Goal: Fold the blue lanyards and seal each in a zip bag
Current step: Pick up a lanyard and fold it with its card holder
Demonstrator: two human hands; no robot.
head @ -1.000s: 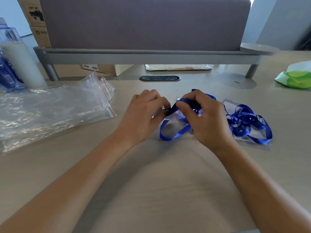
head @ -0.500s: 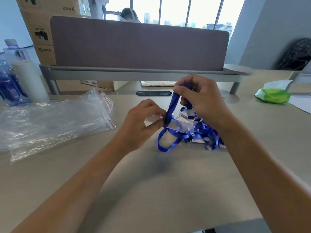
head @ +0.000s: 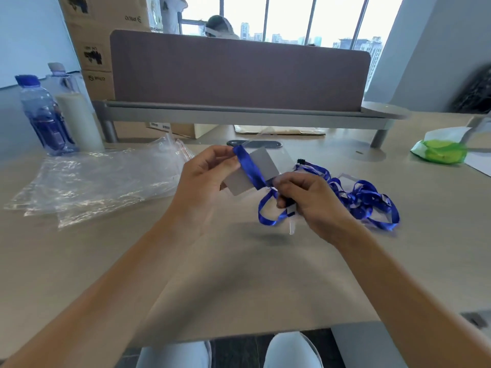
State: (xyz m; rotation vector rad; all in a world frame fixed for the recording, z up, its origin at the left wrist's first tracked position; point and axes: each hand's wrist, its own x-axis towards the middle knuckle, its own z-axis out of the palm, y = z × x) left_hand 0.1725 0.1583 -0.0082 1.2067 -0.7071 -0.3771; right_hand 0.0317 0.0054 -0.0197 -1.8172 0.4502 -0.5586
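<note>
Counter (head: 239, 274) — a pale wood-grain surface, carrying all items listed below. A brown partition panel (head: 239, 70) is mounted along its far edge, with stacked cardboard boxes (head: 95, 49) seen behind it at the left.

Zip bags (head: 101, 179) — a loose stack of clear bags with red seal strips, laid flat on the counter at the left, well apart from the hands.

Bottles — a blue-capped water bottle (head: 42, 115) and a clear bottle of white liquid (head: 77, 115), stood upright and just beside each other at the far left.

Green-and-white packet (head: 438, 151) — placed at the far right of the counter.

Spare lanyards (head: 366, 200) — a tangled blue heap with clear badge sleeves, left on the counter just right of the right hand.

Held lanyard (head: 251, 168) — a blue strap stretched between both hands, raised above the counter; a loop is seen hanging below the right hand. A clear badge holder (head: 255, 171) with a grey insert is seen behind the strap.

Left hand (head: 204, 179) — fingers clamped on the upper end of the strap, pinched between thumb and forefinger.

Right hand (head: 308, 200) — fingers curled round the lower part of the strap.
</note>
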